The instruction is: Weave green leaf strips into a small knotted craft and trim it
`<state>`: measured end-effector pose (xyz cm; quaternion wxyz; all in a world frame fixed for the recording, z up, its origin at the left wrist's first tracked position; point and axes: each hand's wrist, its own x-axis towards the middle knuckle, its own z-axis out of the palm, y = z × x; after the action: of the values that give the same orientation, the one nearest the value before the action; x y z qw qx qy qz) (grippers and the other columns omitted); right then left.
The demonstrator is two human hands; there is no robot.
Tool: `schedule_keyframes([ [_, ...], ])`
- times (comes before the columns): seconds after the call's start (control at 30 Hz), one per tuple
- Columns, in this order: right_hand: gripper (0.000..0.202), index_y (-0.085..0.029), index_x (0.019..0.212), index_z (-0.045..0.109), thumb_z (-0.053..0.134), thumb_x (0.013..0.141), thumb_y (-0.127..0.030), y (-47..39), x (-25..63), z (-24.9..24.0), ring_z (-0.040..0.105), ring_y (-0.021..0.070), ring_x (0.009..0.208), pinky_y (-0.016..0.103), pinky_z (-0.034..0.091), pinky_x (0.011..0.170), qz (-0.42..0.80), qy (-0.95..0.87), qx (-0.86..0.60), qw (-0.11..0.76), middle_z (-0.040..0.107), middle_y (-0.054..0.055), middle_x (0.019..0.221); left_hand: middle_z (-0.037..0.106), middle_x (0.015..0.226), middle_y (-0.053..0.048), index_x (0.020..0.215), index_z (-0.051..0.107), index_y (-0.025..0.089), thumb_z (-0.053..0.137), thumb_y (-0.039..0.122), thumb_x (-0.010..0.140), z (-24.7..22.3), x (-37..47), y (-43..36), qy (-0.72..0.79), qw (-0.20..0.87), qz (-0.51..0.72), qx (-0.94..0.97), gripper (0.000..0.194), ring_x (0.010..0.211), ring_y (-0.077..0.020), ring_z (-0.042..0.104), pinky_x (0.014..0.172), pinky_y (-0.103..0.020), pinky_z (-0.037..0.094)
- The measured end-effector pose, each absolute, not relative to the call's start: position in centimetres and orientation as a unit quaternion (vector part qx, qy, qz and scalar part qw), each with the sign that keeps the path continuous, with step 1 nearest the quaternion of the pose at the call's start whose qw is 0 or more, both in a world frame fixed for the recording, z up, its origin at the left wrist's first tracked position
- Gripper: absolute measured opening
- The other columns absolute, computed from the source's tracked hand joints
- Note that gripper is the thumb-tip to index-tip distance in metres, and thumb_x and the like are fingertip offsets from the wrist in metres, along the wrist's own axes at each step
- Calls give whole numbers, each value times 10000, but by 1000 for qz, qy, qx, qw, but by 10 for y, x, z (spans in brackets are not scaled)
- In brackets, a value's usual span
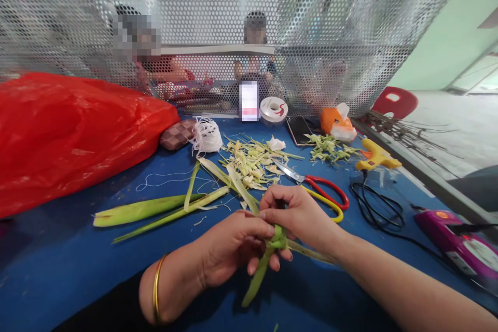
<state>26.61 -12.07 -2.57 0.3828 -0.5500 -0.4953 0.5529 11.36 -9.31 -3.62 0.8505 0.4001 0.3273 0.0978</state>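
Note:
My left hand [237, 241] and my right hand [295, 212] meet at the lower middle of the view, both closed on a green leaf piece [277, 238] folded into a small knot. One leaf strip hangs down from the knot, another points right under my right wrist, and a pale strip runs up and away. Red and yellow scissors [315, 187] lie partly open just beyond my right hand. Long green leaves [143, 211] rest on the blue table left of my hands. Cut leaf scraps [252, 161] are heaped behind them.
A red plastic bag [78, 135] fills the left side. White string [207, 136], a spool [273, 110], a lit phone [249, 101] and a dark phone [299, 130] stand or lie at the back. A yellow glue gun [375, 155] and its cord are right. People sit behind the perforated screen.

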Motion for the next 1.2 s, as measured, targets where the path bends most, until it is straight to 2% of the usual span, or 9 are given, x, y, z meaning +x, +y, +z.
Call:
schedule_keyframes([
  [0.2,92,-177,626,572,649,674,-193,-119,267,-31,386,46,375,159,280,322,558,-481,-540,407,470,-78,484,711,714,-110,777,690,91,579,344,703,-36,115,-92,314,874,95,359,286,536,-136,637,337,-157,357],
  [0.43,206,-183,655,557,692,728,-320,-119,268,-32,421,67,390,191,326,340,597,-475,-515,391,483,-62,519,700,687,-74,814,706,97,681,395,777,-40,114,-95,340,840,77,415,302,502,-96,624,339,-127,318],
  [0.5,171,-185,705,591,646,780,-328,-119,272,-31,474,88,452,221,383,401,532,-533,-524,398,547,-30,611,696,676,-70,774,708,99,680,399,782,-40,113,-94,339,835,94,424,302,501,-91,622,341,-126,305],
  [0.6,147,-193,767,636,602,832,-321,-116,284,-26,569,154,692,292,451,619,270,-627,-578,447,624,28,803,699,684,-65,805,729,99,669,406,804,-38,111,-92,343,821,136,436,313,518,-82,624,358,-120,301],
  [0.67,231,-192,700,621,598,844,-372,-114,294,-21,551,178,725,324,421,674,159,-625,-628,436,612,32,749,702,689,-61,840,740,104,663,407,817,-37,110,-90,346,812,161,442,313,529,-80,628,369,-119,308],
  [0.8,390,-191,593,608,625,804,-518,-110,301,-18,517,154,596,312,396,605,444,-601,-579,326,592,15,601,704,702,-56,872,747,111,636,396,843,-34,108,-89,341,800,175,462,307,535,-78,629,378,-124,314],
  [0.9,353,-191,604,597,709,745,-494,-111,294,-23,537,140,555,302,410,592,598,-517,-505,345,601,0,570,703,710,-51,886,747,117,608,381,863,-32,108,-88,340,793,164,478,299,533,-74,625,379,-126,315],
  [1.03,338,-187,624,586,747,727,-464,-113,285,-31,522,118,490,283,394,544,619,-458,-492,406,578,-23,508,705,723,-50,919,738,124,605,392,862,-30,107,-89,347,789,143,487,305,538,-80,628,381,-133,313],
  [1.2,379,-177,646,578,728,762,-505,-111,288,-29,509,105,536,268,411,580,596,-484,-506,393,577,-24,550,682,674,-47,882,739,115,624,404,846,-29,108,-89,363,784,166,475,314,516,-80,608,384,-143,285],
])
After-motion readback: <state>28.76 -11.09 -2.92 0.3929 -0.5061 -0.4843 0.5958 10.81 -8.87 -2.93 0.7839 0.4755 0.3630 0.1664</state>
